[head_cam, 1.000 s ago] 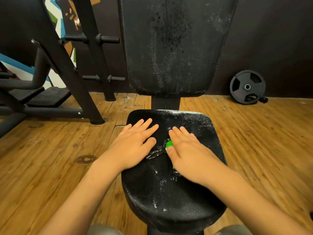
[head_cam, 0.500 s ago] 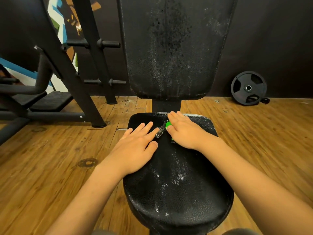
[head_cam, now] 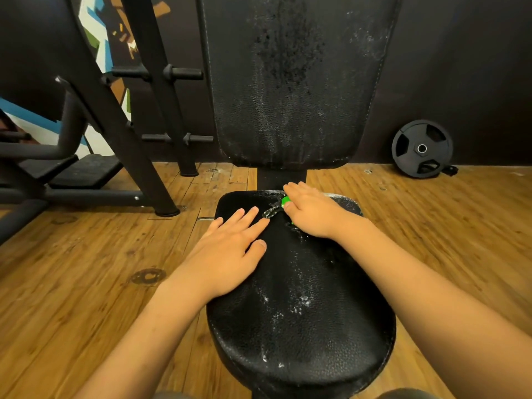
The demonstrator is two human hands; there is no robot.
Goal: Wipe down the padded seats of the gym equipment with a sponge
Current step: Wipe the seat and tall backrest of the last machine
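The seat is a black padded cushion at centre frame, mounted below an upright black backrest; both surfaces carry white flecks of foam or residue, densest along the far edge of the seat and scattered over its near half. The right hand lies palm down at the far edge of the seat, just in front of the backrest post, pressed flat over the sponge. Only a small green corner of the sponge shows at the thumb side of the hand (the rest is covered), so the sponge sits on the far centre of the seat, under the palm. The grip of the right hand is flat and pressing, fingers extended and close together over the sponge rather than curled round it. A grey wet smear lies on the seat just left of the sponge. The left hand rests palm down on the left side of the seat, fingers straight and slightly spread, holding nothing; its fingertips lie near the smear, apart from the right hand. The seat stands on a wooden floor. A black frame stands to the left, and a weight plate leans against the dark wall at right.
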